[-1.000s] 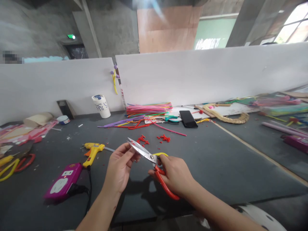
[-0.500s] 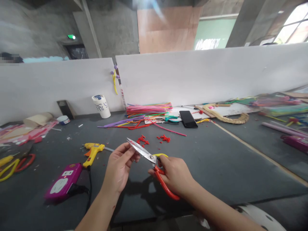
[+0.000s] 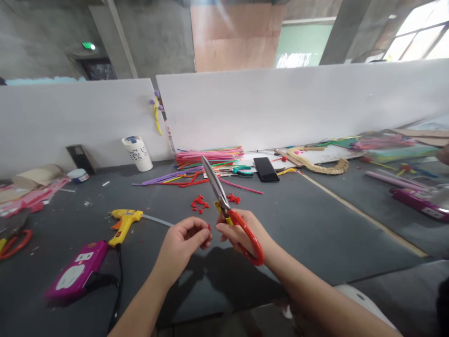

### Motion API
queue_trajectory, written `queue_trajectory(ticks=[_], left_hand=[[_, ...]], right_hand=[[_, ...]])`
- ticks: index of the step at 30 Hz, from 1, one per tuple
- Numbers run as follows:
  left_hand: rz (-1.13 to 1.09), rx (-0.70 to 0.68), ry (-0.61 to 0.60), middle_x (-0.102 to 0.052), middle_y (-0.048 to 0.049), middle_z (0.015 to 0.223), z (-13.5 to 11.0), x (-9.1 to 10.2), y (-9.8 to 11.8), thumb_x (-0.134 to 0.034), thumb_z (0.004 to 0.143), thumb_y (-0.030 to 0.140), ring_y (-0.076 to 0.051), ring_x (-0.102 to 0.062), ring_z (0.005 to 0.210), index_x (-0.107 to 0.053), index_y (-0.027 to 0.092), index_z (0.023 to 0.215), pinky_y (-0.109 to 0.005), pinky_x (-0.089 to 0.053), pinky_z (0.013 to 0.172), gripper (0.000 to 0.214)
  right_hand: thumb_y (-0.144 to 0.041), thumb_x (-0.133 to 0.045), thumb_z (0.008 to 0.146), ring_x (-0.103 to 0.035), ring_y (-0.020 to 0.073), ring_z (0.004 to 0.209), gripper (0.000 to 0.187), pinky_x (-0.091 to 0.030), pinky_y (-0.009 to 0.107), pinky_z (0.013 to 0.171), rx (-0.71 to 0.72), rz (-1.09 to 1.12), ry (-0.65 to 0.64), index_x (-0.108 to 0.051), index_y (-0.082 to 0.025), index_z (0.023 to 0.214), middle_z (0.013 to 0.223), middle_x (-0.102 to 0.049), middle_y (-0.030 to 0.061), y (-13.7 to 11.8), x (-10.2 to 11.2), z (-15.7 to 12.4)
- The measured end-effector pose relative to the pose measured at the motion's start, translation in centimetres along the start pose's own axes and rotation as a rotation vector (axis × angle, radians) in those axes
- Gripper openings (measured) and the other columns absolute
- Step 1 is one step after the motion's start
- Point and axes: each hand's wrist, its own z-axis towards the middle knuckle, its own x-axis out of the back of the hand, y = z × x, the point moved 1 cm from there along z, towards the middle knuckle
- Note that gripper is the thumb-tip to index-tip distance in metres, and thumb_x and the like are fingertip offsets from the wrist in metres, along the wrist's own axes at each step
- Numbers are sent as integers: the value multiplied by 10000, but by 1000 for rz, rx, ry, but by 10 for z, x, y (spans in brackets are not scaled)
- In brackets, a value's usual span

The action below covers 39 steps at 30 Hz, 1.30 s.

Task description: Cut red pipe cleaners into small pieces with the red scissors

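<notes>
My left hand (image 3: pixel 185 245) pinches a small red piece (image 3: pixel 209 228), seemingly pipe cleaner, of which only the tip shows. Close beside it, my right hand (image 3: pixel 245 231) is wrapped around scissors (image 3: pixel 214 184) with red and yellow handles. Their blades are closed and point up and away from me. Beyond the hands, small red clippings lie on the dark table in two clusters, one to the left of the blades (image 3: pixel 199 203) and one to the right (image 3: pixel 234 198).
To the left are a yellow glue gun (image 3: pixel 123 224) and a purple power strip (image 3: pixel 77 271) with a black cord. Coloured pipe cleaners (image 3: pixel 210 158), a phone (image 3: pixel 265 169) and a white cup (image 3: pixel 138 154) stand or lie towards the white partition (image 3: pixel 266 110). More scissors (image 3: pixel 16 245) rest far left.
The scissors have swung from pointing left at my left hand to pointing upward, and their blades have come away from the fingers. The view has shifted slightly right.
</notes>
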Motion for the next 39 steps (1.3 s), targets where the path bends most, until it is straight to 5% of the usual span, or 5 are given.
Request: queue_trajectory(ticks=[6, 17, 24, 30, 39], left_hand=[[141, -9, -34, -561, 18, 511, -1, -5, -1, -607, 653, 212, -115, -515, 508, -594, 156, 609, -200, -398, 502, 73], [-225, 206, -161, -598, -39, 615, -1, -10, -7, -579, 706, 291, -108, -525, 515, -611, 120, 694, -205, -400, 494, 174], [-195, 203, -158, -609, -27, 574, -1, -6, -5, -598, 676, 209, -101, -525, 500, -593, 133, 663, -203, -397, 498, 78], [-285, 222, -156, -612, -24, 585, -2, -10, -7, -621, 663, 224, -96, -531, 499, -606, 128, 679, -203, -392, 492, 99], [115, -24, 101, -566, 33, 528, -1, -7, -4, -605, 657, 263, -105, -506, 516, -586, 159, 633, -205, -400, 528, 108]], right_hand=[[-176, -499, 638, -381, 42, 352, 27, -299, 137, 330, 30, 2, -41, -495, -153, 625, 477, -467, -57, -2, -2, 4], [-173, -481, 637, -362, 42, 331, 12, -285, 138, 314, 5, 37, -63, -480, -163, 632, 422, -447, -74, 0, -4, 6], [-140, -445, 650, -435, 74, 339, 81, -363, 171, 391, 59, 130, -34, -465, -171, 578, 302, -375, -95, -2, -1, 9], [-159, -473, 655, -345, 39, 292, 65, -269, 148, 299, 52, 107, -82, -486, -164, 592, 388, -457, -83, -2, -2, 9], [-210, -510, 667, -393, 62, 326, 64, -363, 172, 375, 28, 119, -20, -493, -164, 625, 351, -387, -92, -2, -7, 10]])
